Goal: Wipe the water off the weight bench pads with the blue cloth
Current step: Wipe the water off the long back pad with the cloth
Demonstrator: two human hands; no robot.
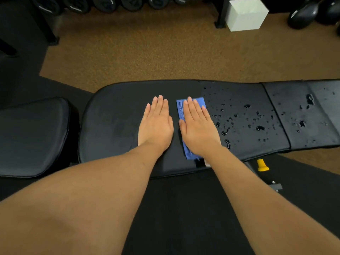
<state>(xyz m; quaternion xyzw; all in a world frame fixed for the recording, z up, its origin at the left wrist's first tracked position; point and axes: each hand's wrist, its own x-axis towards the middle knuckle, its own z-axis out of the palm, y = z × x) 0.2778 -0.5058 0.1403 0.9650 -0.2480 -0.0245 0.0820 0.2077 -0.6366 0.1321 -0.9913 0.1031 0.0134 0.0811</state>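
A person's two bare arms reach in from the bottom of the frame to a black padded surface [114, 126] that runs across the middle of the picture. The left hand [156, 124] lies palm down on a dry part of the long middle pad, its grip flat, fingers straight and close together, holding nothing. Just to its right, the right hand [197, 126] presses a folded blue cloth [180, 110] flat against the same pad, its grip also flat with straight fingers lying along the cloth rather than curled round it; blue edges show past the fingertips and at the wrist. The two hands are near each other but apart.

Beads and small pools of water [239, 118] cover the pad right of the cloth and carry on over the seam onto the right pad [303, 115] at the frame's right edge. A separate smaller pad [33, 137] sits at centre left, with no drops visible on it. A yellow knob [262, 165] shows under the surface, lower right of the cloth. Brown carpet [147, 52] fills the upper middle, with a white box [246, 14] at upper right and a row of dark dumbbells [110, 4] along the top left
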